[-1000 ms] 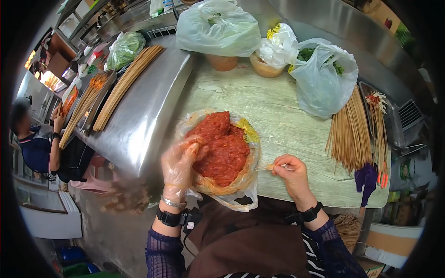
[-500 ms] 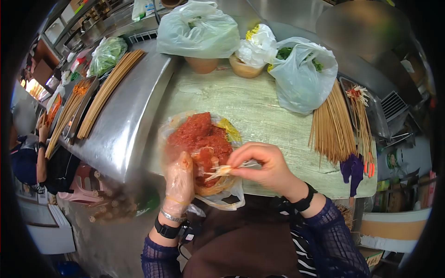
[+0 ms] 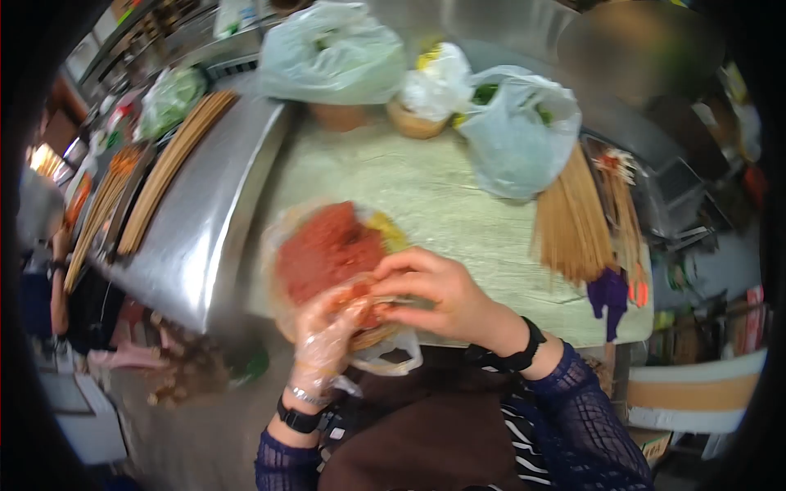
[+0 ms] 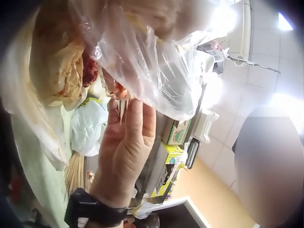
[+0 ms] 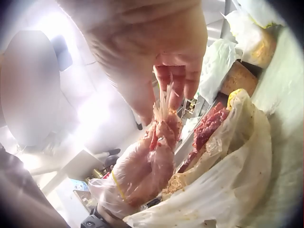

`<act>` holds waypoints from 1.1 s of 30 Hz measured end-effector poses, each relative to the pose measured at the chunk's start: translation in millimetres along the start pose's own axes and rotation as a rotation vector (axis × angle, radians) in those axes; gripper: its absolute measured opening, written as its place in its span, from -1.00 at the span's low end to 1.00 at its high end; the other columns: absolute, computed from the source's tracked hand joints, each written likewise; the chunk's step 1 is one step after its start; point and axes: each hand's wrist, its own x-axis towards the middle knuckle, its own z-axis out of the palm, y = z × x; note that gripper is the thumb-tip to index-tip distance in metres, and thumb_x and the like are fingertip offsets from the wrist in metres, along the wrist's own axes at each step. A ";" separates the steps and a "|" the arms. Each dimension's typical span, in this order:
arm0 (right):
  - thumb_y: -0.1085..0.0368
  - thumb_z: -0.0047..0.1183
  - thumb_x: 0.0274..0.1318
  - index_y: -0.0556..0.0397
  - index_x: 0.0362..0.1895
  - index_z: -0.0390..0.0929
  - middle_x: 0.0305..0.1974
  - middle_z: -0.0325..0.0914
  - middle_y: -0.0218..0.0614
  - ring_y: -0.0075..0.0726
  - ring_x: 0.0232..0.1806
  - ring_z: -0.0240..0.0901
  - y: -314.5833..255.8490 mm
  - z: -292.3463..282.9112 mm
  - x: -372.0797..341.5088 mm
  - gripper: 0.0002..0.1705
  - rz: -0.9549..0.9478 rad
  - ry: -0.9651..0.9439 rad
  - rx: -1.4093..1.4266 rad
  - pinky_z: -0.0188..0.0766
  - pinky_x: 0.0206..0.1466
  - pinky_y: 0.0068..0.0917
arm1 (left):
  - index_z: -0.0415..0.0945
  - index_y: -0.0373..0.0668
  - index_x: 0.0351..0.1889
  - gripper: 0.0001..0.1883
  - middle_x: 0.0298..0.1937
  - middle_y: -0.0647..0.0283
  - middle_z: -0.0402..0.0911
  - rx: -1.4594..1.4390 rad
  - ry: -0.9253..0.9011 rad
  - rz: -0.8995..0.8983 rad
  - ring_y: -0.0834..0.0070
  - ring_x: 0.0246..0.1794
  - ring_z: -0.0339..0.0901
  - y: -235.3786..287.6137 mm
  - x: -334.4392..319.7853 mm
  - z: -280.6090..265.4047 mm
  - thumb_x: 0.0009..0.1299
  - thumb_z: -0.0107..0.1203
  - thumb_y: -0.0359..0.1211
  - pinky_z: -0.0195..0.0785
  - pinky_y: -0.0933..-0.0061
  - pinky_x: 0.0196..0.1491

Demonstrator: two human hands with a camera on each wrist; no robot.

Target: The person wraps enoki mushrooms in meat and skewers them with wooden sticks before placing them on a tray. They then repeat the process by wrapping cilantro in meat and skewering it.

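A mound of red minced meat point(image 3: 327, 250) lies in an open plastic bag point(image 3: 282, 315) on the pale green table. My left hand point(image 3: 327, 335), in a clear plastic glove, is at the bag's near side, its fingers curled round a small pale bundle smeared with red; the right wrist view shows the bundle's white strands point(image 5: 164, 102) standing up from the gloved fingertips. My bare right hand point(image 3: 438, 299) meets it from the right, thumb and fingers around the strands' ends, as the left wrist view also shows the right hand point(image 4: 127, 142).
Plastic bags of greens point(image 3: 524, 139) and bowls point(image 3: 417, 121) stand along the table's back. Bundled sticks point(image 3: 573, 221) lie at the right by a purple cloth point(image 3: 607, 299). More sticks point(image 3: 176, 168) lie on the steel counter point(image 3: 205, 196), with another person at far left.
My right hand has come left from beside the bag, carrying the pale strands to my gloved left hand. The left fingers have closed round the bundle. The head view has shifted.
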 end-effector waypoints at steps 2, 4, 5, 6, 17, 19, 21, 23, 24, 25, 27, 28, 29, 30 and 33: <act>0.37 0.26 -0.13 0.07 -0.15 0.57 -0.15 0.50 -0.26 -0.25 -0.18 0.51 -2.7 -10.5 -5.2 -0.65 -0.004 0.118 -0.054 0.44 -0.11 -0.40 | 0.45 -0.39 0.01 -0.72 -0.07 0.12 0.57 0.150 0.052 0.064 0.43 -0.12 0.56 -6.2 4.2 -4.3 0.34 0.08 -0.51 0.49 0.44 -0.07; 0.33 0.28 -0.13 0.06 -0.11 0.55 -0.13 0.50 -0.26 -0.27 -0.20 0.50 0.7 -30.6 -24.4 -0.61 0.094 0.161 -0.079 0.43 -0.09 -0.38 | 0.45 -0.40 -0.01 -0.74 -0.08 0.11 0.58 0.060 0.188 -0.010 0.41 -0.14 0.56 -2.9 7.2 -0.3 0.35 0.06 -0.50 0.48 0.42 -0.06; 0.34 0.28 -0.11 0.05 -0.12 0.56 -0.13 0.50 -0.27 -0.32 -0.24 0.48 -1.5 -38.9 -38.4 -0.63 0.191 0.186 -0.010 0.42 -0.12 -0.43 | 0.44 -0.40 -0.01 -0.74 -0.07 0.11 0.57 0.018 0.188 0.030 0.41 -0.13 0.56 1.4 8.2 2.6 0.36 0.04 -0.50 0.48 0.41 -0.06; 0.35 0.27 -0.09 0.05 -0.13 0.56 -0.15 0.52 -0.31 -0.38 -0.30 0.47 -8.7 -46.0 -56.0 -0.66 0.284 0.256 0.036 0.41 -0.15 -0.49 | 0.44 -0.40 0.00 -0.74 -0.07 0.11 0.57 -0.022 0.195 0.062 0.41 -0.13 0.55 0.5 9.0 2.6 0.36 0.03 -0.50 0.48 0.41 -0.05; 0.34 0.08 0.09 0.15 -0.02 0.50 -0.09 0.47 -0.19 -0.34 -0.22 0.47 -43.1 -164.9 -278.8 -0.67 0.794 1.022 -0.894 0.41 -0.14 -0.47 | 0.49 -0.33 -0.04 -0.74 0.19 -0.02 0.42 0.385 0.333 0.400 0.11 0.15 0.39 -47.8 27.6 -32.5 0.45 -0.02 -0.34 0.25 0.20 0.21; 0.35 0.07 0.07 0.17 0.04 0.46 -0.03 0.42 -0.08 -0.17 -0.21 0.45 -8.3 -187.9 -313.7 -0.60 0.812 0.841 -1.279 0.42 -0.12 -0.36 | 0.51 -0.35 -0.13 -0.80 0.22 -0.08 0.36 0.342 0.195 0.568 0.08 0.17 0.36 -19.0 19.5 -3.8 0.44 -0.03 -0.40 0.25 0.18 0.21; 0.34 0.10 0.02 0.18 0.02 0.47 -0.18 0.42 -0.07 -0.04 -0.18 0.42 8.3 -189.6 -312.7 -0.59 0.889 0.638 -1.493 0.41 -0.15 -0.25 | 0.51 -0.34 -0.12 -0.80 0.23 -0.09 0.35 0.483 0.129 0.747 0.08 0.17 0.36 14.3 4.6 31.4 0.44 -0.03 -0.40 0.25 0.17 0.20; 0.32 0.12 -0.01 0.17 -0.07 0.49 -0.26 0.42 -0.12 -0.04 -0.22 0.43 16.6 -199.4 -319.6 -0.63 0.837 0.609 -1.464 0.42 -0.19 -0.24 | 0.50 -0.34 -0.11 -0.80 0.22 -0.08 0.35 0.504 0.153 0.684 0.08 0.17 0.35 16.5 0.1 34.2 0.44 -0.03 -0.40 0.25 0.17 0.20; 0.31 0.13 -0.02 0.17 -0.11 0.50 -0.30 0.43 -0.15 -0.03 -0.24 0.43 17.6 -203.7 -320.6 -0.66 0.810 0.596 -1.452 0.42 -0.21 -0.24 | 0.51 -0.34 -0.11 -0.80 0.22 -0.08 0.36 0.524 0.158 0.669 0.07 0.17 0.35 16.4 -0.8 33.7 0.44 -0.03 -0.40 0.25 0.17 0.20; 0.31 0.14 -0.04 0.14 -0.16 0.49 -0.33 0.43 -0.17 -0.03 -0.27 0.43 14.8 -206.0 -322.4 -0.69 0.801 0.591 -1.418 0.41 -0.24 -0.23 | 0.51 -0.34 -0.11 -0.80 0.22 -0.08 0.36 0.541 0.164 0.653 0.07 0.17 0.35 15.1 -0.9 32.1 0.44 -0.02 -0.40 0.25 0.17 0.19; 0.32 0.16 -0.07 0.10 -0.25 0.49 -0.38 0.43 -0.21 -0.03 -0.32 0.44 3.4 -211.6 -324.2 -0.75 0.778 0.576 -1.357 0.41 -0.29 -0.22 | 0.51 -0.34 -0.11 -0.80 0.21 -0.07 0.36 0.545 0.149 0.656 0.07 0.17 0.36 11.3 0.0 28.7 0.43 -0.02 -0.40 0.26 0.17 0.18; 0.33 0.16 -0.08 0.08 -0.26 0.48 -0.37 0.43 -0.21 -0.03 -0.33 0.44 0.3 -212.2 -323.4 -0.76 0.816 0.558 -1.359 0.41 -0.30 -0.22 | 0.51 -0.34 -0.10 -0.79 0.20 -0.07 0.37 0.534 0.128 0.676 0.07 0.16 0.36 8.8 1.2 25.9 0.43 -0.01 -0.40 0.26 0.16 0.18; 0.34 0.16 -0.09 0.06 -0.28 0.48 -0.37 0.43 -0.21 -0.04 -0.35 0.44 -2.2 -211.0 -322.5 -0.77 0.854 0.540 -1.359 0.41 -0.30 -0.22 | 0.51 -0.34 -0.09 -0.79 0.20 -0.07 0.37 0.524 0.107 0.695 0.07 0.16 0.36 5.4 2.9 20.4 0.43 -0.01 -0.40 0.26 0.16 0.17; 0.35 0.16 -0.09 0.04 -0.29 0.47 -0.36 0.43 -0.21 -0.04 -0.37 0.44 -3.7 -209.7 -321.9 -0.78 0.891 0.521 -1.358 0.42 -0.31 -0.22 | 0.51 -0.33 -0.08 -0.79 0.19 -0.07 0.38 0.468 0.118 0.645 0.07 0.16 0.36 -7.0 12.0 3.6 0.42 -0.01 -0.40 0.26 0.15 0.17; 0.39 0.15 -0.10 0.01 -0.28 0.47 -0.34 0.43 -0.19 -0.02 -0.30 0.45 -4.0 -207.6 -319.2 -0.78 0.954 0.467 -1.326 0.42 -0.26 -0.21 | 0.44 -0.32 0.05 -0.71 0.14 -0.07 0.41 0.381 0.231 0.428 0.12 0.11 0.39 -54.4 33.7 -46.5 0.41 0.00 -0.40 0.28 0.16 0.14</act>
